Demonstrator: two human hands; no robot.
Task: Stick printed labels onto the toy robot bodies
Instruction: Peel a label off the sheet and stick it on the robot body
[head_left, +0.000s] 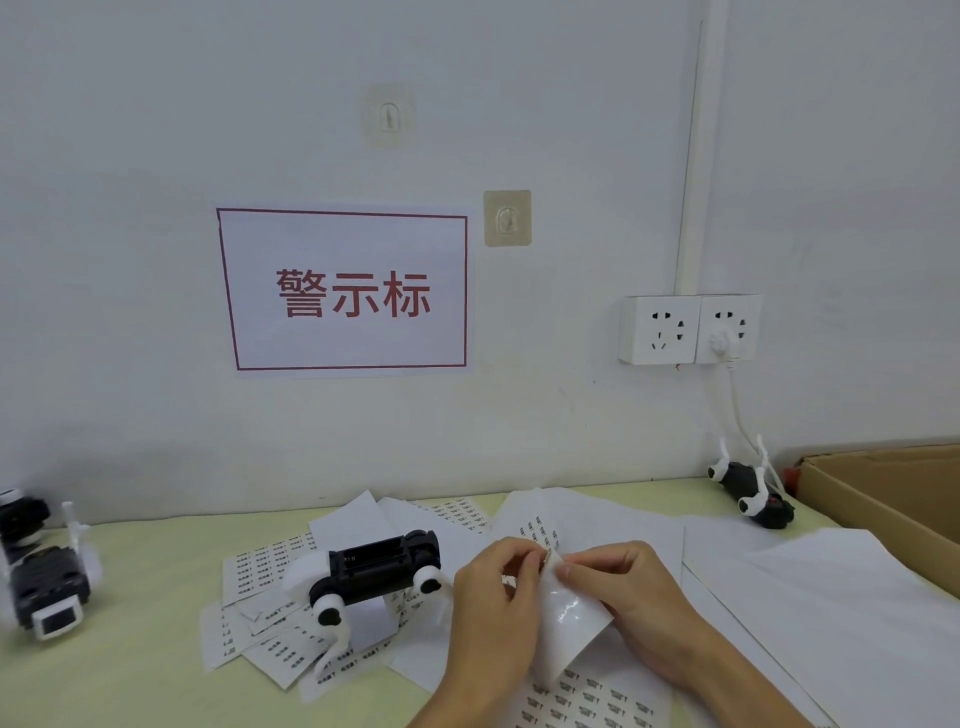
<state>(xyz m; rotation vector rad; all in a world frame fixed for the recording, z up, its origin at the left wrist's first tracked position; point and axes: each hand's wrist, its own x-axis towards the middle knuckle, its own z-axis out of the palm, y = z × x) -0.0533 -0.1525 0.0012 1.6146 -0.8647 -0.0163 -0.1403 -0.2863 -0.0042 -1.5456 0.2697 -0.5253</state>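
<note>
A black and white toy robot body (374, 574) lies belly-up on scattered label sheets (270, 566) in the middle of the table. Just right of it, my left hand (493, 603) and my right hand (628, 592) hold a curled, glossy label sheet (571, 618) between them. Both pinch at its top edge with fingertips close together; a small label at that spot is too small to make out. A second toy robot (44, 587) stands at the far left. A third one (750, 491) lies at the back right by the wall.
A printed label sheet (587, 701) lies under my wrists. Plain white sheets (810, 587) cover the table's right side. An open cardboard box (893, 493) stands at the far right. A wall socket (688, 328) has a white cable hanging to the table.
</note>
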